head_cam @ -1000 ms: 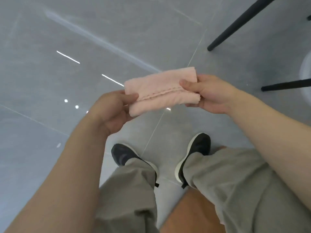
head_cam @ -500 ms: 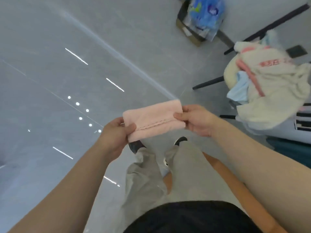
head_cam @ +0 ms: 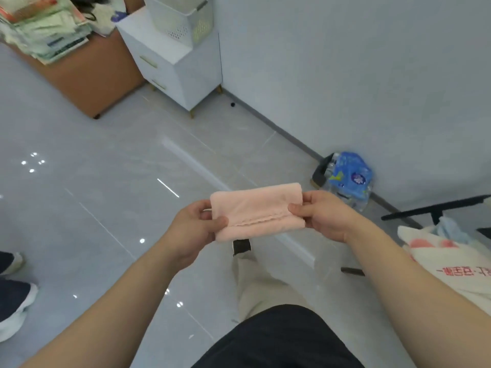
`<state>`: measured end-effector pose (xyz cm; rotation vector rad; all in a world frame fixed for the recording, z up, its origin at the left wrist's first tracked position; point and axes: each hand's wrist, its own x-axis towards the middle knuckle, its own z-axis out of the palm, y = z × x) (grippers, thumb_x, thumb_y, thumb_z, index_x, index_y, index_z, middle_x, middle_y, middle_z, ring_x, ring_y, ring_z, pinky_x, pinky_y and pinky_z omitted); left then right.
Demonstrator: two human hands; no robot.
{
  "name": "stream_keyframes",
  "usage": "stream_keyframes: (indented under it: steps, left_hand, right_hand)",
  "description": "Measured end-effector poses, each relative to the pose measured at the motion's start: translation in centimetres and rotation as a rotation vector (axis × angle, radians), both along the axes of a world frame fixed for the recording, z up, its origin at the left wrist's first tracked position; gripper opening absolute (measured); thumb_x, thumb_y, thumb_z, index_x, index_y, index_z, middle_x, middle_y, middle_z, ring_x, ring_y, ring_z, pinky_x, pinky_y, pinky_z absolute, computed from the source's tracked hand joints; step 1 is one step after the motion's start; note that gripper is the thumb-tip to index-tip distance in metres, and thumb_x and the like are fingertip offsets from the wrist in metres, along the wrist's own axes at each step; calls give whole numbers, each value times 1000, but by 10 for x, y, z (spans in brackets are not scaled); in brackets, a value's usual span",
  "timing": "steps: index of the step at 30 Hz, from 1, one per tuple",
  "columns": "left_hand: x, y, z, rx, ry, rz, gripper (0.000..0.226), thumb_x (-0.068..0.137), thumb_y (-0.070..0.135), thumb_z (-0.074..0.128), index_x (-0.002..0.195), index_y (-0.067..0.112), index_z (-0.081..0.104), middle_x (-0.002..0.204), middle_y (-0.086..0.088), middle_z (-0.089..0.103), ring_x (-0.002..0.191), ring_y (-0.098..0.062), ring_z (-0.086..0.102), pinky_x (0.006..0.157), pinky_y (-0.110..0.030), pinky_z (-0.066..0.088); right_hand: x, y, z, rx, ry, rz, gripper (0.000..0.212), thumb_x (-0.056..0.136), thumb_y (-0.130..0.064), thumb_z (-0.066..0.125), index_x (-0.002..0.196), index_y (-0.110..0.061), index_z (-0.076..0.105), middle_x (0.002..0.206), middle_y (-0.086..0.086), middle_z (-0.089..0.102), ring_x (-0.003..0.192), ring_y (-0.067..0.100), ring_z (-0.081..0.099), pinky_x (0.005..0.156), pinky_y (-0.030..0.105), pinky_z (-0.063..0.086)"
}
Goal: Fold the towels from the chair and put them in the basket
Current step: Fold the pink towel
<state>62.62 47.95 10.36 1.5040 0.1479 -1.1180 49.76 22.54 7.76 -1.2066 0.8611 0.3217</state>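
A small pink towel, folded into a flat rectangle, is held level in front of me above the floor. My left hand pinches its left end, thumb on top. My right hand pinches its right end the same way. At the right edge, a heap of unfolded towels, cream, pink and light blue, lies on a black chair. A white perforated basket stands on a white drawer cabinet at the far top of the view.
A brown desk with piled papers stands left of the cabinet. A blue plastic pack lies by the wall. Another person's shoes show at the left edge. Glossy grey tiled floor lies between me and the cabinet.
My view has lifted from my feet to the room, bringing the cabinet and basket into sight. Both hands keep the same hold on the folded pink towel.
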Motion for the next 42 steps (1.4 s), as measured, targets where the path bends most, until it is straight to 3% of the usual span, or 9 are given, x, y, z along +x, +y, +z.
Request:
stream_keyframes:
  steps: [9, 14, 16, 21, 28, 31, 35, 39, 42]
  left_hand:
    - [241, -54, 42, 108, -128, 75, 40, 80, -16, 67, 111, 8, 65, 102, -14, 75, 92, -30, 73, 75, -36, 59]
    - [382, -72, 33, 321, -560, -192, 38, 73, -1, 69, 97, 28, 62, 91, 6, 68, 83, -14, 65, 64, -26, 52]
    - [443, -82, 30, 325, -717, -304, 39, 73, 4, 66, 96, 35, 56, 89, 15, 64, 79, -3, 60, 60, -20, 46]
    - [591, -115, 47, 282, -994, -579, 34, 82, 11, 62, 106, 34, 55, 94, 14, 64, 82, -11, 59, 65, -30, 49]
    - [779, -187, 54, 125, -1454, -941, 44, 70, 5, 58, 109, 26, 58, 100, 5, 66, 86, -22, 62, 62, -34, 51]
    - [848, -224, 38, 94, -1587, -1045, 46, 64, 0, 63, 105, 22, 63, 96, 2, 66, 77, -26, 60, 59, -35, 48]
    - [934, -266, 5, 130, -1796, -1172, 43, 68, 0, 66, 103, 24, 70, 101, 2, 66, 75, -24, 57, 65, -35, 45]
    - [1016, -310, -29, 202, -1923, -1347, 40, 79, 1, 37, 88, 23, 69, 85, 1, 61, 69, -24, 51, 71, -38, 43]
    - [1082, -344, -64, 238, -1940, -1505, 30, 84, 5, 41, 83, 22, 66, 79, 0, 57, 70, -25, 50, 75, -40, 44]
  right_hand:
    - [279, -63, 57, -325, 22, 263, 21, 85, -10, 75, 104, -19, 73, 92, -8, 72, 87, 8, 64, 65, 17, 41]
    - [431, -84, 55, -333, 53, 288, 19, 80, 0, 69, 81, -18, 73, 55, -7, 50, 49, 11, 31, 50, 25, 22]
    - [489, -92, 52, -310, 51, 243, 19, 80, 3, 64, 80, -14, 71, 57, 2, 47, 47, 14, 31, 49, 27, 22]
    - [620, -118, 69, -180, 68, 74, 26, 85, 1, 46, 101, 3, 66, 82, 21, 72, 57, 24, 59, 52, 28, 43]
    - [786, -181, 78, -102, 71, -108, 36, 95, -42, 58, 91, -8, 69, 73, 13, 63, 60, 26, 62, 54, 30, 45]
    - [860, -217, 59, -182, 42, 9, 11, 88, -16, 71, 96, -10, 67, 84, 10, 62, 67, 21, 60, 56, 29, 48]
    - [964, -267, 23, -201, 25, 110, 16, 90, -2, 66, 97, -16, 66, 101, 8, 60, 79, 21, 56, 65, 30, 51]
    - [1062, -296, -16, -318, 59, 198, 23, 90, 2, 53, 86, -18, 64, 91, 9, 53, 71, 22, 50, 59, 32, 49]
    - [1131, -309, -60, -479, 66, 241, 31, 88, 4, 42, 87, -17, 65, 90, 5, 58, 70, 18, 54, 56, 24, 49]
